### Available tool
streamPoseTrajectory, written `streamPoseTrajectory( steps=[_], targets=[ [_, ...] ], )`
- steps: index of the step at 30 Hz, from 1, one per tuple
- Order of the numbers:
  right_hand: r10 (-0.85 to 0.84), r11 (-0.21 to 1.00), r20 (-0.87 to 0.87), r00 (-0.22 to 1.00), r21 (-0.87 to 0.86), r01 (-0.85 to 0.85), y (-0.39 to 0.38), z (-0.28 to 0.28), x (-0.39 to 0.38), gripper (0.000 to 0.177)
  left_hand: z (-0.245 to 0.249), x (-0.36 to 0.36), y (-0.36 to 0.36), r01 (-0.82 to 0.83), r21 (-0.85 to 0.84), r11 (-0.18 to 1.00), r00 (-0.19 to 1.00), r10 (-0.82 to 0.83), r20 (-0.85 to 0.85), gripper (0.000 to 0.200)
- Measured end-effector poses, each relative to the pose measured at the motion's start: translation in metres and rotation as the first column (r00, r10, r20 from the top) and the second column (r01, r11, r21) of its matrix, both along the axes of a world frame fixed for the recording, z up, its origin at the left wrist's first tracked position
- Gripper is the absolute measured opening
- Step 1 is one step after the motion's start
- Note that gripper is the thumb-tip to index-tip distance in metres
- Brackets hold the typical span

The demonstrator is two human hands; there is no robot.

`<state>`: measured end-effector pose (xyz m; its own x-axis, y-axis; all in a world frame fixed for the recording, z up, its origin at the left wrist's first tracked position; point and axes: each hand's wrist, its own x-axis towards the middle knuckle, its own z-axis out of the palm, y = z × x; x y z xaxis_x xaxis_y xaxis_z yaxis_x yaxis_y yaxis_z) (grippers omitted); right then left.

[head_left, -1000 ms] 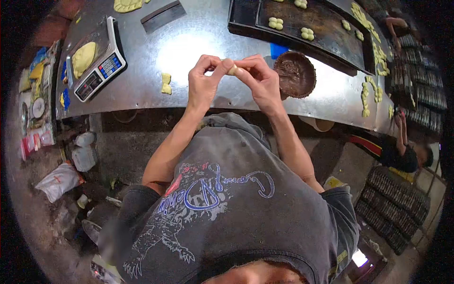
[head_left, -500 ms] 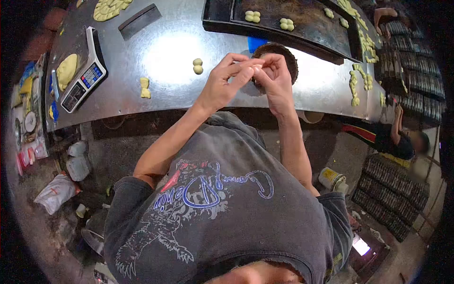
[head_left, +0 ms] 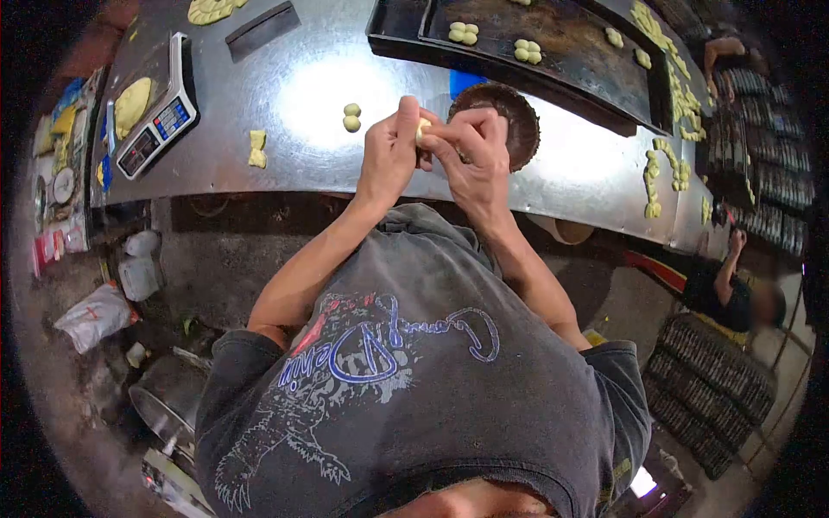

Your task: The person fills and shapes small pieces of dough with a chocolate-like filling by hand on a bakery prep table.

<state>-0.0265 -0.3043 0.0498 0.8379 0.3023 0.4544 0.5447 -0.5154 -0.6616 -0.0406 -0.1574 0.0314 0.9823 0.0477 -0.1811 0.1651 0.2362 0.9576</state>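
A small piece of pale yellow dough (head_left: 422, 131) sits between my two hands, mostly covered by fingers. My left hand (head_left: 389, 155) is curled around it with the thumb pointing up. Fingers of my right hand (head_left: 477, 160) pinch the dough from the other side. Just behind the right hand is a round bowl (head_left: 525, 129) with a dark brown inside, partly hidden. Left of my hands, two touching dough balls (head_left: 351, 117) rest on the metal table (head_left: 294, 168). Farther left lies a short, uneven dough piece (head_left: 257, 148).
A digital scale (head_left: 160, 129) stands at the left beside a larger dough lump (head_left: 132, 108). Behind it is a flat dark scraper (head_left: 262, 32). A black baking tray (head_left: 553, 73) holds clustered dough balls. More dough pieces (head_left: 652, 186) line the right, where another person (head_left: 730, 281) is.
My hands have shifted left and slightly down, off the bowl's front. The left thumb is now raised and the dough shows between my fingers. The view has tilted slightly.
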Motion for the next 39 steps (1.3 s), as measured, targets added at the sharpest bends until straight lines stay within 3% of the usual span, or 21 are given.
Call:
streamPoseTrajectory(
  steps=[3, 5, 7, 9, 12, 13, 15, 16, 17, 20, 21, 24, 27, 29, 30, 31, 32, 34, 36, 38, 39],
  targets=[
    [0.010, 0.999, -0.165, 0.986, 0.044, -0.003, 0.003, 0.001, 0.012, 0.015, -0.012, -0.007, -0.003, -0.044, 0.062, 0.997, 0.994, 0.037, 0.107, 0.078],
    [0.031, 0.995, -0.281, 0.959, 0.100, -0.003, 0.010, -0.006, 0.023, 0.017, -0.010, -0.009, -0.002, -0.063, 0.050, 0.997, 0.995, 0.058, 0.081, 0.083],
    [0.293, 0.889, -0.612, 0.735, 0.458, 0.027, 0.024, -0.001, 0.029, 0.019, -0.009, -0.011, 0.005, -0.050, 0.070, 0.996, 0.998, 0.048, 0.032, 0.096],
    [0.376, 0.799, -0.635, 0.675, 0.591, 0.112, 0.039, -0.013, 0.037, 0.024, -0.014, -0.012, 0.014, -0.059, 0.085, 0.995, 0.998, 0.058, 0.020, 0.099],
    [0.229, 0.920, -0.778, 0.585, 0.369, 0.132, 0.045, -0.033, 0.040, 0.024, -0.024, -0.015, 0.029, 0.005, 0.013, 1.000, 0.998, -0.004, -0.066, 0.103],
    [0.201, 0.947, -0.714, 0.671, 0.316, 0.052, 0.049, -0.032, 0.036, 0.025, -0.028, -0.016, 0.033, 0.000, -0.031, 1.000, 0.994, -0.003, -0.107, 0.103],
    [0.188, 0.982, -0.243, 0.952, 0.035, -0.185, 0.054, -0.034, 0.031, 0.025, -0.035, -0.017, 0.048, 0.012, -0.136, 0.991, 0.985, -0.035, -0.166, 0.098],
    [0.239, 0.962, 0.035, 0.970, -0.141, -0.232, 0.058, -0.033, 0.028, 0.025, -0.038, -0.017, 0.059, 0.031, -0.198, 0.980, 0.981, -0.068, -0.181, 0.093],
    [0.330, 0.944, -0.357, 0.874, 0.132, -0.303, 0.061, -0.030, 0.019, 0.027, -0.040, -0.017, 0.069, 0.049, -0.260, 0.964, 0.976, -0.102, -0.192, 0.090],
    [0.374, 0.925, -0.662, 0.650, 0.319, -0.208, 0.060, -0.088, 0.029, 0.029, -0.036, -0.026, 0.085, 0.055, -0.119, 0.991, 0.943, -0.091, -0.319, 0.081],
    [0.241, 0.970, -0.664, 0.707, 0.153, -0.187, 0.068, -0.094, 0.033, 0.032, -0.045, -0.027, 0.099, 0.088, -0.080, 0.993, 0.908, -0.113, -0.403, 0.088],
    [0.059, 0.997, -0.723, 0.689, 0.076, -0.006, 0.088, -0.172, 0.058, 0.041, -0.101, -0.039, 0.134, 0.188, 0.320, 0.928, 0.944, -0.081, -0.320, 0.090],
    [-0.043, 0.933, -0.625, 0.780, -0.304, -0.193, 0.095, -0.252, 0.082, 0.050, -0.135, -0.051, 0.178, 0.294, 0.524, 0.799, 0.933, -0.121, -0.339, 0.076],
    [-0.130, 0.903, -0.350, 0.928, -0.429, -0.036, 0.128, -0.220, 0.069, 0.054, -0.159, -0.065, 0.205, 0.233, 0.659, 0.715, 0.952, -0.028, -0.305, 0.068],
    [-0.166, 0.880, -0.196, 0.967, -0.473, 0.055, 0.143, -0.203, 0.065, 0.056, -0.162, -0.067, 0.220, 0.207, 0.758, 0.618, 0.960, 0.019, -0.278, 0.067],
    [-0.077, 0.928, -0.153, 0.985, -0.373, 0.015, 0.157, -0.201, 0.067, 0.050, -0.163, -0.069, 0.234, 0.186, 0.841, 0.509, 0.967, 0.059, -0.249, 0.066],
    [0.022, 0.956, -0.314, 0.949, -0.272, -0.112, 0.174, -0.199, 0.071, 0.045, -0.165, -0.072, 0.245, 0.167, 0.907, 0.387, 0.972, 0.091, -0.218, 0.065],
    [0.244, 0.953, -0.581, 0.777, -0.004, -0.302, 0.218, -0.201, 0.077, 0.036, -0.166, -0.079, 0.260, 0.078, 0.936, 0.343, 0.979, 0.149, -0.136, 0.063],
    [0.445, 0.807, -0.477, 0.758, -0.153, -0.570, 0.269, -0.194, 0.078, 0.029, -0.161, -0.077, 0.277, 0.056, 0.940, 0.336, 0.984, 0.139, -0.108, 0.064],
    [0.548, 0.780, -0.202, 0.812, -0.229, -0.583, 0.314, -0.202, 0.065, 0.029, -0.165, -0.078, 0.285, 0.135, 0.951, 0.278, 0.975, 0.132, -0.177, 0.069],
    [0.574, 0.752, -0.188, 0.797, -0.263, -0.604, 0.331, -0.210, 0.062, 0.027, -0.166, -0.079, 0.287, 0.167, 0.953, 0.254, 0.973, 0.117, -0.201, 0.070]
  ],
)
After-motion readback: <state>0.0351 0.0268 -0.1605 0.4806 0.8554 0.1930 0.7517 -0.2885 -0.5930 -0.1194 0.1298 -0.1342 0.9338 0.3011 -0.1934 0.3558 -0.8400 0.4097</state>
